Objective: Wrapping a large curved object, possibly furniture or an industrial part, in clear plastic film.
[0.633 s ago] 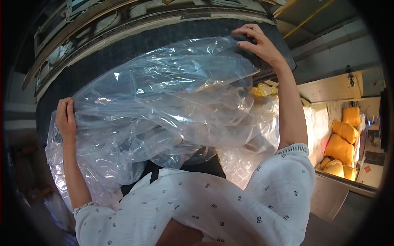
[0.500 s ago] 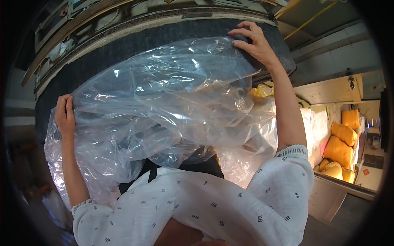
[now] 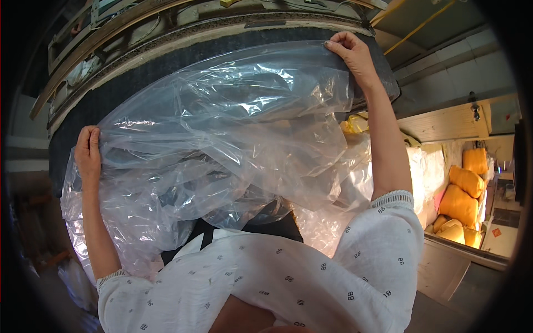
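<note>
A large clear plastic sheet (image 3: 233, 111) spreads over the dark work surface (image 3: 150, 77) and drapes in crumpled folds over its near side towards my lap. At the sheet's far left edge, my left hand (image 3: 88, 152) is closed with the plastic pinched between thumb and fingers. My right hand (image 3: 352, 53) is closed on the far right corner, thumb against curled fingers. Between both hands the far edge runs fairly taut in a curve. Nearer to me the film is wrinkled and bunched.
Behind the work surface runs a long machine frame with a wooden bar (image 3: 100, 41). Below my right forearm lies a yellow wrapped item (image 3: 356, 123). Orange-yellow bundles (image 3: 459, 202) are stacked at the far right, beside a pale panel (image 3: 444, 122).
My right hand has closed on the sheet's corner and moved slightly right, pulling the far edge straighter. My left hand keeps its hold in nearly the same place.
</note>
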Demonstrator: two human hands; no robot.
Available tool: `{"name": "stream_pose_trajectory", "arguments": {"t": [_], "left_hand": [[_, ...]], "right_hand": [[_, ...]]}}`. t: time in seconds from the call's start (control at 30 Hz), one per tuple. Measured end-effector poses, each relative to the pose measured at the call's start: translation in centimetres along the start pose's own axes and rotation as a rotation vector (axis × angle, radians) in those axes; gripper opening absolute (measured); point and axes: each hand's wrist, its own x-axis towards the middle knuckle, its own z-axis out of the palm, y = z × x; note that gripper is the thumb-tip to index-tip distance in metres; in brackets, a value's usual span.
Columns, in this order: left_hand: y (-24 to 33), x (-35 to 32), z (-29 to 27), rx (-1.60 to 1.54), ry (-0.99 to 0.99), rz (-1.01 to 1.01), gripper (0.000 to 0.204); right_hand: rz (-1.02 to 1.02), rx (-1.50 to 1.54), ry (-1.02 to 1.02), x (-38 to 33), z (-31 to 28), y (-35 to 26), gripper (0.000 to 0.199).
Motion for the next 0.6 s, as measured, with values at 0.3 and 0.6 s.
{"name": "stream_pose_trajectory", "arguments": {"t": [0.3,0.6], "left_hand": [[-0.9,-0.4,0.0,0.005,-0.006,-0.050,0.016],[-0.4,-0.3,0.2,-0.013,0.036,-0.004,0.015]], "right_hand": [[-0.411,-0.301,0.420,0.2,0.1,-0.7,0.014],[-0.479,-0.910,0.042,-4.1,3.7,-0.3,0.036]]}}
